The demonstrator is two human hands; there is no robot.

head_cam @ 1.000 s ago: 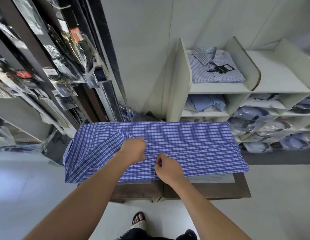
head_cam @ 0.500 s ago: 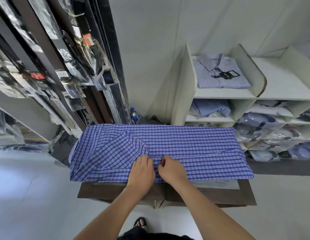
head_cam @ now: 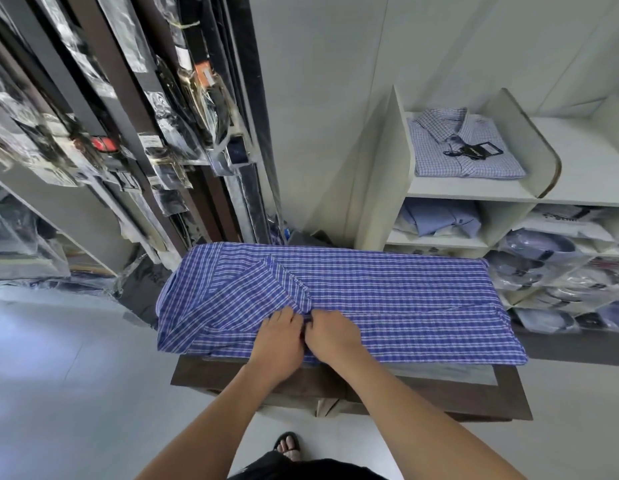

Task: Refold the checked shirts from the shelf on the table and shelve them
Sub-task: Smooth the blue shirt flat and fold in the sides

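A blue checked shirt lies spread across the dark wooden table, with one sleeve folded diagonally over its left half. My left hand and my right hand sit side by side at the shirt's near edge, knuckles up. Both pinch the fabric where the folded sleeve ends, fingertips hidden in the cloth. A pale checked shirt with a black tag lies folded on the top of the white shelf.
Lower shelf compartments hold a light blue shirt and several bagged shirts. Tall dark racks with plastic-wrapped goods stand at the left. My sandalled foot is on the pale floor before the table.
My left hand came back from the sleeve fold to the near edge, and both hands now meet there. The sleeve lies folded further across the shirt.
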